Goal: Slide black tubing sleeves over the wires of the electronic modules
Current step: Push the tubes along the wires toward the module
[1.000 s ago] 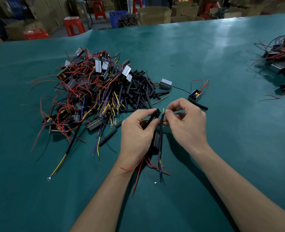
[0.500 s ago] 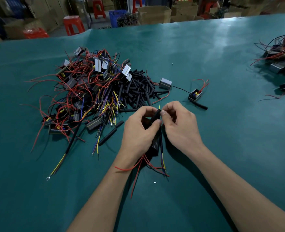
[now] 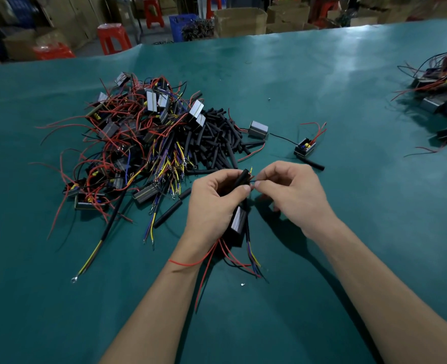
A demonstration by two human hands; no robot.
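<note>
So, nearest me: my left hand [image 3: 214,203] pinches a black sleeve [image 3: 242,177] between thumb and fingers, with the module [image 3: 238,223] hanging under my palm, red and coloured wires trailing toward my wrist. My right hand [image 3: 293,190] pinches the wire tips [image 3: 255,182] right at the sleeve's mouth, so I reckon this one's only just being threaded. Plenty of bare green mat [image 3: 348,245] around my arms and off to the right. Further out, the loose sleeves [image 3: 217,143] and the big tangle of modules [image 3: 138,137] look mostly undone, so lots left. One sleeved-looking module [image 3: 305,148] sits apart; another pile [image 3: 443,101] is far right by the mat's edge.
</note>
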